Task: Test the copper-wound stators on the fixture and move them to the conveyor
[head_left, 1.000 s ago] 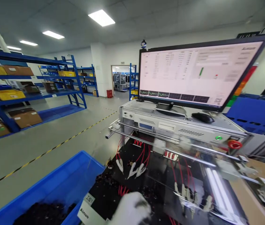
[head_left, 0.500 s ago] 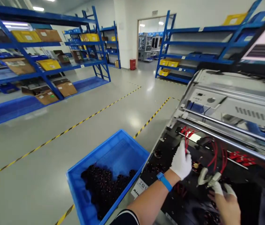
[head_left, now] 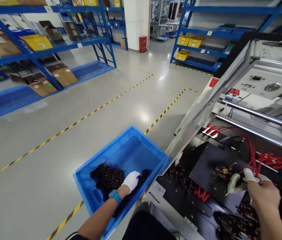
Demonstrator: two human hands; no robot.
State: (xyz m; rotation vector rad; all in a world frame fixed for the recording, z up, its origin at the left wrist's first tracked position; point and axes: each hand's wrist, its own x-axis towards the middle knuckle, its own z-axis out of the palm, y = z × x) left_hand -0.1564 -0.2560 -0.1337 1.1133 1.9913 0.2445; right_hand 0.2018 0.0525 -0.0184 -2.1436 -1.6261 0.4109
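Note:
In a white glove, my left hand (head_left: 131,181) reaches into the blue bin (head_left: 94,196). Its fingers curl down over a dark wound part, which looks like a small motor stator, at the right edge of a heap of similar stators (head_left: 109,176). My right hand (head_left: 262,186), with white covers on its fingertips, grips a pale clip (head_left: 233,184) wired to red leads (head_left: 253,155). Just left of that clip, one stator (head_left: 225,171) with copper windings rests on the black plate (head_left: 209,165) of the test machine.
More stators (head_left: 238,223) lie along the machine's front. A raised cover frame with metal rods (head_left: 258,133) and a row of red connectors (head_left: 272,160) stand behind my right hand. Blue shelving (head_left: 88,41) and yellow-black floor tape (head_left: 86,116) are beyond.
My left hand has left the red wires at the machine and moved down and left into the bin. My right hand stays on the clip. The view has tilted downward.

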